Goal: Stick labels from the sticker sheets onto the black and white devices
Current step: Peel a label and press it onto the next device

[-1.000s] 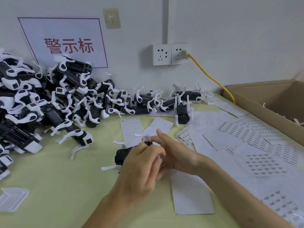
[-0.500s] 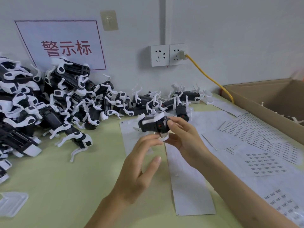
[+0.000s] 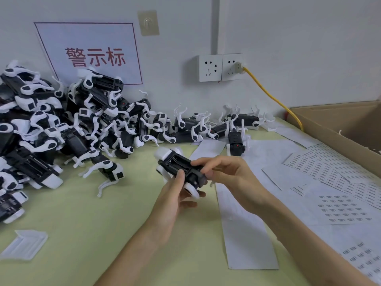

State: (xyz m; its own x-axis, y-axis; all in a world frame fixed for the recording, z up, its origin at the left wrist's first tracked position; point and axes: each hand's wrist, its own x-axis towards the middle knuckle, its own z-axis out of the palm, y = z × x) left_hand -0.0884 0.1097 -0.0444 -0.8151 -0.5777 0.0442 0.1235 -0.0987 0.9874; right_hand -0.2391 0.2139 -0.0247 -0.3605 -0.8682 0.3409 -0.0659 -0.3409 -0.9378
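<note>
A black and white device (image 3: 177, 164) is held above the yellow-green table, its black underside with an open compartment facing up. My left hand (image 3: 175, 198) holds it from below, thumb on its near side. My right hand (image 3: 228, 174) grips its right end with curled fingers. A big heap of the same devices (image 3: 61, 129) lies at the left and along the wall. Sticker sheets (image 3: 342, 207) with small dark labels cover the table on the right. I cannot tell whether a label is on my fingers.
A blank backing strip (image 3: 245, 234) lies below my right hand. An open cardboard box (image 3: 340, 129) stands at the far right. A yellow cable (image 3: 272, 98) runs from the wall socket. A clear plastic piece (image 3: 24, 244) lies near the left front. One device (image 3: 236, 144) stands apart.
The device has been turned over so its black underside faces up. My left hand, free half a second ago, has come up and now holds it from below.
</note>
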